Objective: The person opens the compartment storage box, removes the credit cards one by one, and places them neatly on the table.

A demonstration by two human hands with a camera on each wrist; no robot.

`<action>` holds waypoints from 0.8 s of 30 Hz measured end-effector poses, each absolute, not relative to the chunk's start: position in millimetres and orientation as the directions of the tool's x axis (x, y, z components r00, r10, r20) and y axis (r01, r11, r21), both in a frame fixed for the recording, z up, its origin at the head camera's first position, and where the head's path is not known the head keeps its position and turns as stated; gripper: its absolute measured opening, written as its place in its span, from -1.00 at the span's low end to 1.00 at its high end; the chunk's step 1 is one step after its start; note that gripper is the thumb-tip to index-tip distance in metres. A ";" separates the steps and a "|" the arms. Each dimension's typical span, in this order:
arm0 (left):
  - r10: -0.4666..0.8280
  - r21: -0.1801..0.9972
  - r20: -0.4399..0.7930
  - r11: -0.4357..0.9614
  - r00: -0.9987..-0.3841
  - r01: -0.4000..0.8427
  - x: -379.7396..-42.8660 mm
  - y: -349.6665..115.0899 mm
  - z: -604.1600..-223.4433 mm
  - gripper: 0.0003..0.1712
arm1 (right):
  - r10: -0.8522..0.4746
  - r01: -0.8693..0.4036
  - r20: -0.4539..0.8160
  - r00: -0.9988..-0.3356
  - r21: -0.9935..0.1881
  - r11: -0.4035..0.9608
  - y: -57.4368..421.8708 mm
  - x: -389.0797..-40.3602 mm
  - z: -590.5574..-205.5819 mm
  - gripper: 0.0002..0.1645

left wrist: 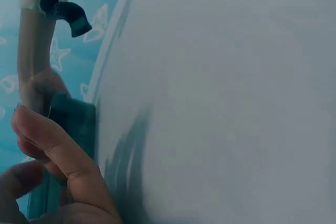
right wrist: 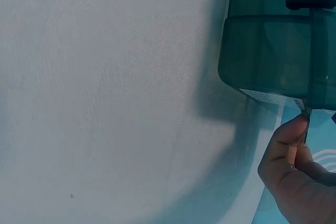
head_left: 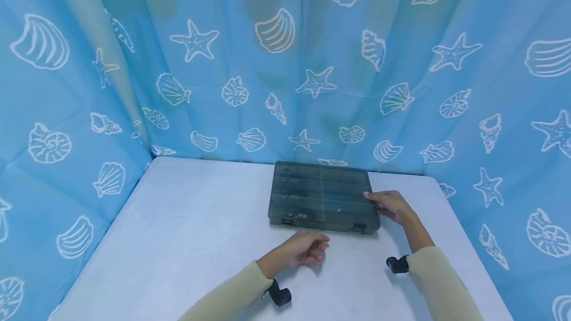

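A dark translucent plastic storage box [head_left: 318,197] with compartments has its lid down and two latches on its front side. At its right edge my right hand [head_left: 392,205] holds the box, thumb on top. In the right wrist view, the thumb and fingers of the right hand [right wrist: 299,174] pinch the edge near a box corner [right wrist: 268,56]. My left hand [head_left: 301,250] is just in front of the box, fingers loosely curled with nothing in them. The left wrist view shows the left hand [left wrist: 68,171] in front of part of the box [left wrist: 79,124].
The box stands toward the back of a white table [head_left: 187,232]. Blue curtains [head_left: 267,73] with white shell and starfish prints rise along the back and both sides. Each wrist carries a small black camera mount [head_left: 279,294].
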State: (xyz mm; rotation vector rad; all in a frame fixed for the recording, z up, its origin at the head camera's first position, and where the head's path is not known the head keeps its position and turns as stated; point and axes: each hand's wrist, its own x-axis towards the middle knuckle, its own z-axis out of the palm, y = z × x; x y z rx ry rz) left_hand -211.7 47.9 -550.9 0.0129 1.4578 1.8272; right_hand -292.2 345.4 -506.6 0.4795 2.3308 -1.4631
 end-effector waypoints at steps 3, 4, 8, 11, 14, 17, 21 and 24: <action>0.602 0.824 -0.432 -0.039 -0.672 -0.566 -216.3 77.6 -552.3 -0.57 | 0.111 0.459 -0.458 -0.882 -0.785 0.415 345.6 -292.7 -509.2 0.08; 0.607 0.821 -0.428 -0.049 -0.670 -0.569 -217.2 86.9 -552.4 -0.55 | 0.112 0.461 -0.458 -0.882 -0.784 0.416 345.8 -293.1 -510.4 0.08; 0.566 0.790 -0.450 -0.109 -0.691 -0.603 -215.7 120.4 -553.6 -0.48 | 0.096 0.455 -0.458 -0.884 -0.790 0.411 345.4 -293.6 -513.4 0.10; 0.488 0.740 -0.493 -0.199 -0.720 -0.642 -211.5 139.9 -552.9 -0.54 | 0.083 0.450 -0.457 -0.885 -0.797 0.404 343.9 -292.9 -513.5 0.09; 0.408 0.705 -0.514 -0.301 -0.755 -0.642 -208.8 155.7 -551.5 -0.67 | 0.086 0.456 -0.462 -0.883 -0.799 0.391 342.9 -292.1 -511.5 0.04; 0.357 0.711 -0.505 -0.343 -0.785 -0.614 -208.2 164.5 -550.9 -0.76 | 0.089 0.457 -0.461 -0.883 -0.798 0.394 343.1 -291.6 -508.6 0.02; 0.364 0.751 -0.483 -0.295 -0.796 -0.590 -208.1 164.6 -552.9 -0.79 | 0.092 0.460 -0.464 -0.881 -0.794 0.397 345.7 -290.3 -504.5 0.02; 0.397 0.748 -0.505 -0.241 -0.766 -0.618 -208.3 159.1 -553.8 -0.77 | 0.097 0.471 -0.475 -0.875 -0.787 0.398 346.2 -289.4 -503.3 0.05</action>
